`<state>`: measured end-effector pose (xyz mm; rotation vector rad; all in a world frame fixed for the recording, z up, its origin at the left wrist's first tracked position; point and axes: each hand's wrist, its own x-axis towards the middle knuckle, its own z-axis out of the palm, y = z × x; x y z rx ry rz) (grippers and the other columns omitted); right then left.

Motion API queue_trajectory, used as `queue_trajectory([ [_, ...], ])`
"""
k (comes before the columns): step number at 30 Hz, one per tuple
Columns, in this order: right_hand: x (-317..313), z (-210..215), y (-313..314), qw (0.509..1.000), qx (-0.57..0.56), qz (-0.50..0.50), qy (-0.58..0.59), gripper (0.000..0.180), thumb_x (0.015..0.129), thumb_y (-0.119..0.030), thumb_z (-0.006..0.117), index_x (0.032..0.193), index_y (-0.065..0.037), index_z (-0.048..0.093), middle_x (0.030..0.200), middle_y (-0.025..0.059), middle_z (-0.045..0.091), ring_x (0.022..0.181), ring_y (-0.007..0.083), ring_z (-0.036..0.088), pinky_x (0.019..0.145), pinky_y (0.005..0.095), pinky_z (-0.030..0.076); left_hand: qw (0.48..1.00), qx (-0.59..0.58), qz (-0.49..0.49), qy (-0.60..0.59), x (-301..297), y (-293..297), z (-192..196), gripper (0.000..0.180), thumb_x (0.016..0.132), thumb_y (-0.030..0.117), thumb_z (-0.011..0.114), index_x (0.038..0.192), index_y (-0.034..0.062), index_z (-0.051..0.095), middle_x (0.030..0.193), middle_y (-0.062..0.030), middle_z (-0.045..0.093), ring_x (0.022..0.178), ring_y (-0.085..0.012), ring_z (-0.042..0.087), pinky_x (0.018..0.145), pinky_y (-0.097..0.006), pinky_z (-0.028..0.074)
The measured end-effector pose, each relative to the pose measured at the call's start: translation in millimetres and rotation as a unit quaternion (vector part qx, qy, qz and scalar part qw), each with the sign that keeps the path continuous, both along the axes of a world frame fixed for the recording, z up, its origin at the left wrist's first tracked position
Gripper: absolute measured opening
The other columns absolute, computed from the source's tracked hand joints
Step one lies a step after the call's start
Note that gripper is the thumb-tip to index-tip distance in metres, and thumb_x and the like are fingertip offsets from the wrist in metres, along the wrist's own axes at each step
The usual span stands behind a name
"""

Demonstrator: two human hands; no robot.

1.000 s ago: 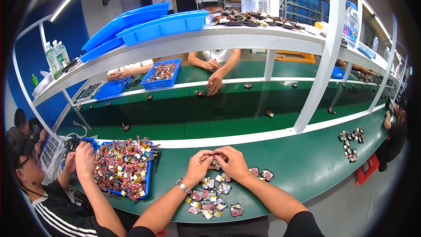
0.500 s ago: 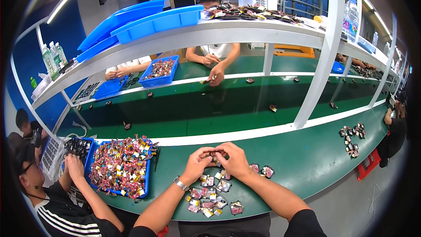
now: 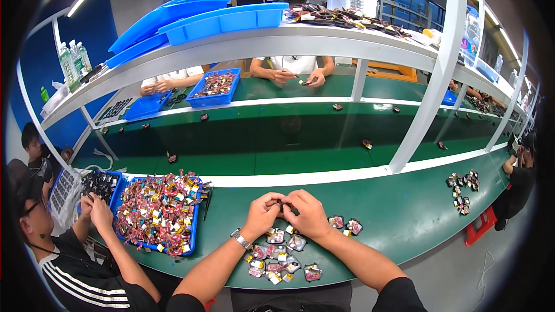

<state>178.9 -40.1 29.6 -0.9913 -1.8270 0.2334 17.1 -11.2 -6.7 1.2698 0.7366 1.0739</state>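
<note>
My left hand and my right hand meet above the green bench, with fingers and thumbs pinched together. Between them is a small dark electronic assembly, mostly covered by the fingers. Just below my hands lies a loose group of similar assemblies, with dark rims, red circuit boards and white-and-yellow battery cells. A few more assemblies rest beside my right forearm. Left of my left arm, a blue tray is heaped with red circuit boards wired to small cells.
A white-edged conveyor carries scattered assemblies beyond the bench. Overhead runs a shelf with blue trays, on posts. A co-worker sits close on my left. More assemblies lie far right.
My hands stay together around the small assembly, with fingers slightly shifted. Across the conveyor, a co-worker's hands have drawn back from its edge. The whole view has tilted a little.
</note>
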Motion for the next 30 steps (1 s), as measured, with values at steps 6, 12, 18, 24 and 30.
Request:
queue_trajectory([
  [6, -2, -1, 5, 0.997, 0.064, -0.006, -0.036, 0.015, 0.075, 0.0, 0.068, 0.09, -0.004, 0.065, 0.088, 0.0097, 0.063, 0.076, 0.0248, 0.065, 0.066, 0.0338, 0.054, 0.997, 0.037, 0.002, 0.07, -2, 4, -10, 0.027, 0.092, -0.004, 0.047, 0.119, -0.005, 0.052, 0.111, -0.0133, 0.063, 0.098, -0.0173, 0.063, 0.079, -0.029, 0.057],
  [12, 36, 14, 112, 0.977, -0.15, -0.064, 0.138, 0.009, 0.076, -0.004, 0.068, 0.084, -0.001, 0.069, 0.08, 0.0108, 0.068, 0.07, 0.019, 0.068, 0.065, 0.0301, 0.054, 0.996, 0.037, 0.079, -0.021, -11, 14, -5, 0.037, 0.094, 0.001, 0.049, 0.13, -0.0019, 0.044, 0.127, -0.0154, 0.056, 0.112, -0.0237, 0.06, 0.086, -0.032, 0.055],
  [18, 95, -27, 197, 0.935, -0.232, -0.265, 0.025, 0.019, 0.077, -0.012, 0.068, 0.092, -0.002, 0.071, 0.088, 0.0135, 0.071, 0.082, 0.0239, 0.069, 0.076, 0.0336, 0.054, 0.999, 0.022, 0.04, 0.022, -4, 23, -9, 0.022, 0.092, 0.0, 0.049, 0.112, -0.0044, 0.059, 0.116, -0.0136, 0.062, 0.103, -0.0208, 0.063, 0.082, -0.03, 0.056],
  [24, 71, 6, 114, 0.952, -0.258, -0.095, -0.135, 0.032, 0.076, -0.031, 0.072, 0.087, 0.0, 0.07, 0.083, 0.0183, 0.07, 0.082, 0.034, 0.067, 0.079, 0.0404, 0.052, 0.995, 0.041, 0.059, 0.068, -19, 16, -12, 0.018, 0.091, 0.0, 0.052, 0.105, -0.0022, 0.063, 0.102, -0.0089, 0.067, 0.09, -0.0155, 0.065, 0.077, -0.028, 0.055],
  [30, 50, 20, -9, 0.891, -0.335, 0.008, -0.307, 0.035, 0.074, -0.033, 0.077, 0.091, -0.005, 0.066, 0.087, 0.015, 0.067, 0.092, 0.0318, 0.063, 0.082, 0.0422, 0.049, 0.983, 0.088, 0.003, 0.16, -5, 7, 5, 0.019, 0.09, 0.005, 0.056, 0.106, -0.0014, 0.063, 0.096, -0.0086, 0.07, 0.083, -0.0107, 0.065, 0.073, -0.026, 0.053],
])
